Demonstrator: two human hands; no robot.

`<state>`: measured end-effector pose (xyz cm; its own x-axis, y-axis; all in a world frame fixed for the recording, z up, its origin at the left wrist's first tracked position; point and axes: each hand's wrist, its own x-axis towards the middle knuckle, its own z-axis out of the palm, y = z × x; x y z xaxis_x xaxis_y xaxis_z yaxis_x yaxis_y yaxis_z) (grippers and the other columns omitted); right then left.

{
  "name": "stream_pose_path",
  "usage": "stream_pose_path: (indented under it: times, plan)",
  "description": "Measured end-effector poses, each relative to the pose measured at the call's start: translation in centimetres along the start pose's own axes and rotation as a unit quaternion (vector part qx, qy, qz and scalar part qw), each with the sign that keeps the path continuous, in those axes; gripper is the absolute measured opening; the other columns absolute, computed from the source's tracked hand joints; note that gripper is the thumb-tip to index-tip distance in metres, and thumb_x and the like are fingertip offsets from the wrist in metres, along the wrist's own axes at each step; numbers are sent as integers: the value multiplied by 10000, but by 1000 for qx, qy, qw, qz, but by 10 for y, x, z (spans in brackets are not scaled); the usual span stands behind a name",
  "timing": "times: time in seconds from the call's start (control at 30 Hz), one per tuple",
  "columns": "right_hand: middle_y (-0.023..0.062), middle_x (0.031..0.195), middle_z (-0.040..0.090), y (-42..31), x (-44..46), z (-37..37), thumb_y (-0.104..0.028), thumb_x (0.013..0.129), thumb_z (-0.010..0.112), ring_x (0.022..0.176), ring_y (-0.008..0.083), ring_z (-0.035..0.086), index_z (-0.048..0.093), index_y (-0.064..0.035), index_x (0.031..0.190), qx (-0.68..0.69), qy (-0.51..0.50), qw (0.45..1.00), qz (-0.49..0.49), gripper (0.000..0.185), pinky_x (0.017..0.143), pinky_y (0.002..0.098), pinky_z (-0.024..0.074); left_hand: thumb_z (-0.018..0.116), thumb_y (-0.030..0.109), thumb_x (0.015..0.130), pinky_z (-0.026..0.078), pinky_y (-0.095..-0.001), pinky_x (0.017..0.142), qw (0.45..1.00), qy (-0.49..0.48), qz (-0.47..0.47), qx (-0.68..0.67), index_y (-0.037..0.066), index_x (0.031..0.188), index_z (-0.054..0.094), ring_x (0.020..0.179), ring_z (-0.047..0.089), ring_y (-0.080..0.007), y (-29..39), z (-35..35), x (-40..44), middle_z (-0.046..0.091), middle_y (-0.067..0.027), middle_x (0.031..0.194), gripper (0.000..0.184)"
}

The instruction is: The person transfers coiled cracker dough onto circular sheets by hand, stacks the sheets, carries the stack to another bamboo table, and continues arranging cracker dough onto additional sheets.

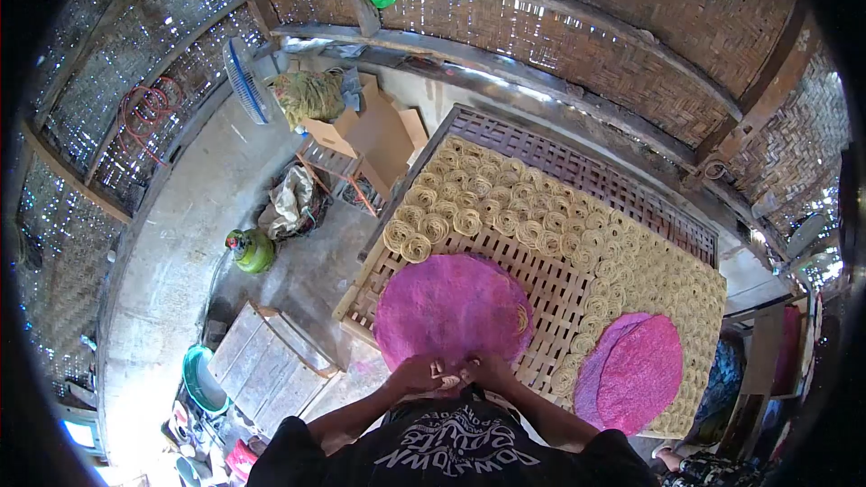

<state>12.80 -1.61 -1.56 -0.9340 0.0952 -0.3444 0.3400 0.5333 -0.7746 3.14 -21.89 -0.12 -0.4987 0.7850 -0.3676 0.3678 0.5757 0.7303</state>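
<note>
My left hand and my right hand are close together in front of my body, at the near edge of a large purple-pink round sheet. Fingers on both hands are curled in; whatever they may hold is too small to make out. The round sheet lies on a woven bamboo rack. Rows of pale yellow noodle-like coils cover the rack's far and right parts. Beyond my right hand, two more pink round sheets overlap on top of the coils.
To the left are a low wooden table, a green gas cylinder and a teal basin. Farther back stand an open cardboard box and a fan. Another person's foot shows at lower right.
</note>
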Motion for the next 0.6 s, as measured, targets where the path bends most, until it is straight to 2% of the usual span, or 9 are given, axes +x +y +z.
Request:
stream_pose_path:
  times: [0.03,0.1,0.17,0.3,0.4,0.47,0.53,0.57,0.6]
  plan:
    - [134,899,691,-8,-1,-3,-404,881,635,762,268,673,702,-52,965,103,-41,993,47,368,675,381,530,721,300,760,521,-389,671,995,35,-12,-91,68,939,620,755,653,-283,15,-14,-7,656,-116,832,310]
    - [114,883,684,-27,-3,-12,-426,914,600,740,235,670,690,-28,979,303,-120,935,142,414,655,367,522,726,286,763,518,-385,660,994,64,-9,-91,54,924,609,752,655,-262,40,-33,-12,653,-113,822,306]
    - [84,833,662,-55,-6,-37,-402,937,581,718,214,660,672,-12,992,370,-133,898,196,404,617,361,509,737,262,756,517,-411,659,988,128,-11,-85,39,912,597,733,652,-273,77,-45,-19,643,-114,801,306]
    - [71,751,617,-60,24,-53,-320,946,584,673,174,635,643,-12,1012,429,-95,861,257,320,537,322,474,703,162,770,529,-446,754,967,233,96,-24,69,954,624,858,651,-331,96,-29,-1,650,-141,1011,221]
    - [96,833,644,-74,45,-83,-292,926,597,684,195,622,626,22,958,358,-36,933,18,317,585,319,492,717,149,754,528,-425,794,900,343,261,56,61,1077,627,913,643,-349,94,-32,21,652,-161,1059,346]
    - [97,880,648,-58,84,-101,-218,910,610,711,188,615,620,27,972,395,-76,909,-106,253,596,316,493,723,152,766,525,-398,815,899,399,179,-19,41,1138,619,936,648,-328,81,-35,40,652,-167,1084,402]
    - [93,916,647,-45,130,-92,-122,890,614,749,175,611,620,31,993,393,0,917,-73,185,609,327,493,721,159,789,520,-372,818,898,409,41,-157,18,1174,614,952,652,-290,72,-48,65,657,-168,1090,423]
    - [91,930,647,-47,149,-81,-75,878,611,768,169,609,623,37,997,347,115,931,13,164,620,339,494,716,164,806,516,-360,811,884,387,-54,-257,4,1179,614,957,653,-262,68,-62,84,663,-166,1084,418]
    - [82,933,650,-48,166,-79,-81,878,612,761,173,609,628,31,1004,344,121,931,8,169,631,341,496,706,175,822,516,-357,787,860,391,-39,-327,-6,1169,618,942,654,-235,46,-66,111,677,-156,1045,401]
